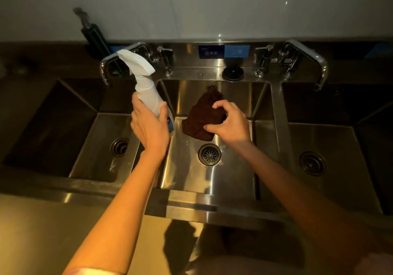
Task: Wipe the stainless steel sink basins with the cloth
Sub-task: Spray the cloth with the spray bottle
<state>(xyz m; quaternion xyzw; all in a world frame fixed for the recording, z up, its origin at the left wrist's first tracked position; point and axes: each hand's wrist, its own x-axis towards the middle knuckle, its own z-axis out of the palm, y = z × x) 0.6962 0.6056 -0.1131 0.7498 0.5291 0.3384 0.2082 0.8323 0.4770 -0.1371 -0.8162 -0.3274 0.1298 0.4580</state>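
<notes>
A stainless steel sink (212,208) with three basins is seen from above, filling the middle of the frame. In the middle basin (234,179) a dark brown cloth (201,117) is held bunched against the back wall and the floor of the basin, just above the round drain (209,154). The cloth is gripped by the right hand (230,123), whose grip is closed on its right edge with the fingers curled over the fabric.

At centre left, a white spray bottle (141,83) is held by the left hand (150,130); the grip is wrapped around the bottle's neck and the nozzle is pointed toward the upper left of the frame. The bottle is raised above the divider between the left basin (102,147) and the middle one. Only a small blue part of the bottle's lower body is visible beside the palm.

Behind the bottle a curved faucet (119,59) is mounted on the back ledge, and a second faucet (306,55) is mounted at the upper right, over the right basin (331,147). Between them, two blue labels (223,51) are fixed to the backsplash, and a dark round plug (233,72) is set on the ledge beneath them. In the upper left, a dark pump dispenser (93,34) is stood on the worktop against the wall. Drains are seen in the left and right basins too.
</notes>
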